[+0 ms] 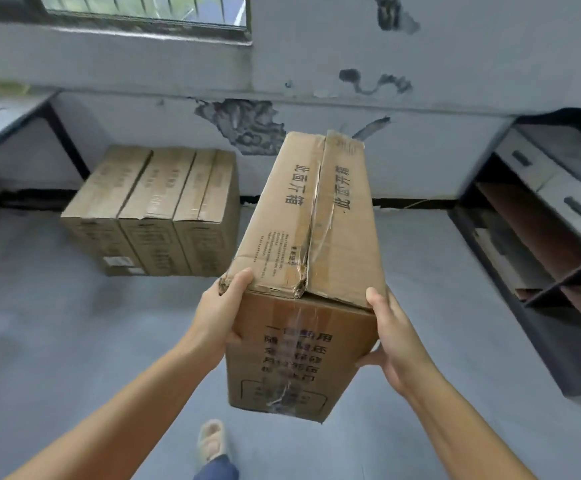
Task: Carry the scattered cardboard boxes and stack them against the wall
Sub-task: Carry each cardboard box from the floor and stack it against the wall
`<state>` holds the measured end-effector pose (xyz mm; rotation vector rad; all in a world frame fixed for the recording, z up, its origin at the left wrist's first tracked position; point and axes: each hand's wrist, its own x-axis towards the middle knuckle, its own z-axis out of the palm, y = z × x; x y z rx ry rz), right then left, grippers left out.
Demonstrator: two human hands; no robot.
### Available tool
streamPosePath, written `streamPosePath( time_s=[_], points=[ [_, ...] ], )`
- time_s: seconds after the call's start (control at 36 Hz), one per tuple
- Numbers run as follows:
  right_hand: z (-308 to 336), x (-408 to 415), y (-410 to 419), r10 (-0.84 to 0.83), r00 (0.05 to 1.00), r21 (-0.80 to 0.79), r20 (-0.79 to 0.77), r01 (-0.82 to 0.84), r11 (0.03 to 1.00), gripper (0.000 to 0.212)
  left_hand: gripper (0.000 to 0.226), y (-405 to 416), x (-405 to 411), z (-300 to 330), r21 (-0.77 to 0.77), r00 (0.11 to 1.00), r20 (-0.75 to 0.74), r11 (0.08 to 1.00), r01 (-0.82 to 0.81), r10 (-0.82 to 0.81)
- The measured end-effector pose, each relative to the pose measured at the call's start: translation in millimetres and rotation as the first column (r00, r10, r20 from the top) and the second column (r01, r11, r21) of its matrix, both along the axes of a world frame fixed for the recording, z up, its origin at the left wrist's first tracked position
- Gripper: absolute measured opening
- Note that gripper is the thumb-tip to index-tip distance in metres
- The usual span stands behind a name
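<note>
**Currently: one long box in both hands, off the floor**

Both hands clamp the near end of the carried box (311, 216). Left hand (221, 311) presses the left side, thumb hooked over the top corner. Right hand (394, 336) presses the right side, thumb on the top edge, fingers wrapped underneath. Both grips closed on the cardboard.

Orientation: long axis runs away from the grip toward the wall (420, 64), far end tilted up. Near end face points back at the person.

Looks: brown corrugated cardboard, taped seam down the middle of the top, tape wrinkled and torn near the grip. Top-left corner under the left thumb is crushed and frayed. Black Chinese print on top and on the end face, with clear tape down over the print.

Beyond the grip and to its left: three matching boxes (154, 209) side by side on the floor (57, 323), near the wall. Right of the grip: shelving unit (542, 237). Below it: a slippered foot (212, 441).
</note>
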<state>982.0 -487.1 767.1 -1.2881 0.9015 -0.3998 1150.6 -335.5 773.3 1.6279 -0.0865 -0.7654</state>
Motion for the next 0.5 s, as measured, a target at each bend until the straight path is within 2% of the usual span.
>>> streamPosePath(
  time_s=[0.19,0.5],
  points=[
    [-8.5,129.1,-44.9,0.053,0.997,0.006,-0.049,-0.053,0.999,0.034,0.016,-30.6,119.4,-16.5,0.032,1.000,0.013,0.999,-0.026,0.025],
    [-16.0,296.5,-101.0,-0.003,0.998,0.105,-0.070,0.010,0.994,0.036,0.010,-100.0,294.8,-22.9,0.091,0.997,-0.078,0.996,0.004,0.003]
  ],
)
